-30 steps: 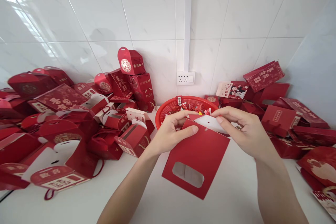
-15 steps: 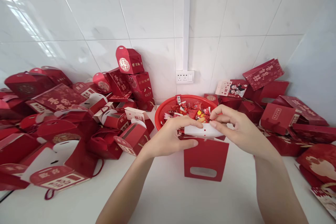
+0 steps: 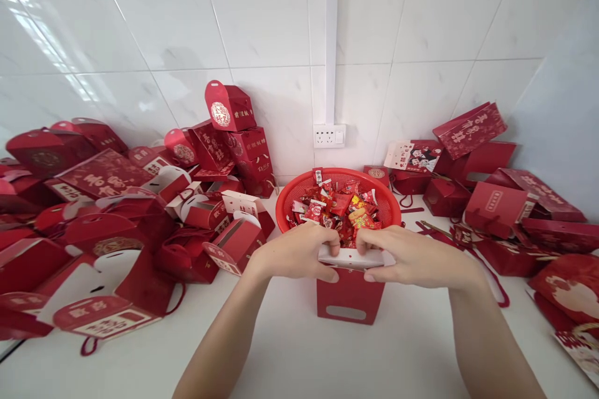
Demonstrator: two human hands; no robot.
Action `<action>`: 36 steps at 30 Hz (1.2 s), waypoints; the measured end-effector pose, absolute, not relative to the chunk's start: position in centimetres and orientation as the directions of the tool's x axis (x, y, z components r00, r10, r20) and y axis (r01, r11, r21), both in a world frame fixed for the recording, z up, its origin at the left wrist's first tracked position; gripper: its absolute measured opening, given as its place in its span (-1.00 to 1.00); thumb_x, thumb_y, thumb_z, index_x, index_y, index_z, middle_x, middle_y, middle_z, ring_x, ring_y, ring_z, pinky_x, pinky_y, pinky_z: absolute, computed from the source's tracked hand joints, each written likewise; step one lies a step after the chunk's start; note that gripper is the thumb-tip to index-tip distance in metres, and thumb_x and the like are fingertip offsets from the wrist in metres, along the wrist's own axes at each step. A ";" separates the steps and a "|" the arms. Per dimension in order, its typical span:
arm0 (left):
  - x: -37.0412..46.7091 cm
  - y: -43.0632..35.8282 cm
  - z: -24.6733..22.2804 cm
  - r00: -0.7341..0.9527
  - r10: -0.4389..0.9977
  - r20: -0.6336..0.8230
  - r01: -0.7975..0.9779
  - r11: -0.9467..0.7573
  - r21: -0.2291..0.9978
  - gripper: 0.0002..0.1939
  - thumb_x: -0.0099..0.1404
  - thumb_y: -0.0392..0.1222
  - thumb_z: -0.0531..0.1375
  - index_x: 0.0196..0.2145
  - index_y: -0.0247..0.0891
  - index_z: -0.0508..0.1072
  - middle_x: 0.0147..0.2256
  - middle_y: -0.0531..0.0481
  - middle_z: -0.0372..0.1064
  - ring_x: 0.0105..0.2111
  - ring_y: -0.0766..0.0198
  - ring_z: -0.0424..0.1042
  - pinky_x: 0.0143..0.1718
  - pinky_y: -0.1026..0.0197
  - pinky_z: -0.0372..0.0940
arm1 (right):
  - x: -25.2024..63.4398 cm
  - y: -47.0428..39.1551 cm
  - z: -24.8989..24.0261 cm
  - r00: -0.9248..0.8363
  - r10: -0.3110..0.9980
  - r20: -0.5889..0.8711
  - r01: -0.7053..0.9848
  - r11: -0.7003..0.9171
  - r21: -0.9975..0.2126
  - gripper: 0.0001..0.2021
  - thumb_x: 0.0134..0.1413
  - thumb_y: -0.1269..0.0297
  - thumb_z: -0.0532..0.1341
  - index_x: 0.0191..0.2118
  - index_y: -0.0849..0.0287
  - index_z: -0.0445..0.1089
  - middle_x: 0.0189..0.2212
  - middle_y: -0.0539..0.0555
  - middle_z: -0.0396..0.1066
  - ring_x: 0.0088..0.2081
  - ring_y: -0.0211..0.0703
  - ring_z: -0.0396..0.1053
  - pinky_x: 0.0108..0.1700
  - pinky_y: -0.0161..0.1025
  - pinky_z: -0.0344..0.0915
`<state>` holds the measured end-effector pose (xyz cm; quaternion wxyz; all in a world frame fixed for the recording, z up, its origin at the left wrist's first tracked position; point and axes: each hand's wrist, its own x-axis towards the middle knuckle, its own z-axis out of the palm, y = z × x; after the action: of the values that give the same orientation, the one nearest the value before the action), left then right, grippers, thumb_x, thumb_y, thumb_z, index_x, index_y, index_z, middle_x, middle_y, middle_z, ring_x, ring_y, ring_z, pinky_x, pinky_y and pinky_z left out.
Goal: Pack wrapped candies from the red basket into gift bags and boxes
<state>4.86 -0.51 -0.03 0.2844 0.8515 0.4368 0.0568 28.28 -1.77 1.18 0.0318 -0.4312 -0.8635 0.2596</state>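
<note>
Red box [image 3: 350, 293], gripped two-handed.
My left hand [image 3: 299, 251] and right hand [image 3: 416, 255] pinch its top, thumbs nearest me, fingers curled.

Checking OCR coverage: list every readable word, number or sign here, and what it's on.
"金榜題名": round seal on the stack's top box.
"前程似…": same box's side, last character unclear.
Too small, blurred or stylised to read reliably: other lettering on the left-hand boxes, the right-hand boxes and the candy wrappers.
No lettering visible on the facing side of the centre red box.
</note>
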 end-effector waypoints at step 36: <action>5.2 6.3 -5.6 0.612 0.718 -0.331 0.764 -0.430 0.481 -0.47 0.30 -0.05 0.22 0.20 -0.17 0.49 0.18 -0.12 0.45 0.09 0.03 0.45 0.06 0.19 0.26 | 27.6 8.1 -6.5 -0.291 0.952 0.092 0.828 0.299 -0.474 -0.78 -0.02 0.45 0.33 -0.18 0.16 0.53 -0.07 0.17 0.55 0.01 0.07 0.48 0.04 -0.14 0.33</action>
<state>5.23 6.29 -5.64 0.3044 0.8447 0.4386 -0.0377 27.64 8.14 -6.52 0.1816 -0.5671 -0.7851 0.1706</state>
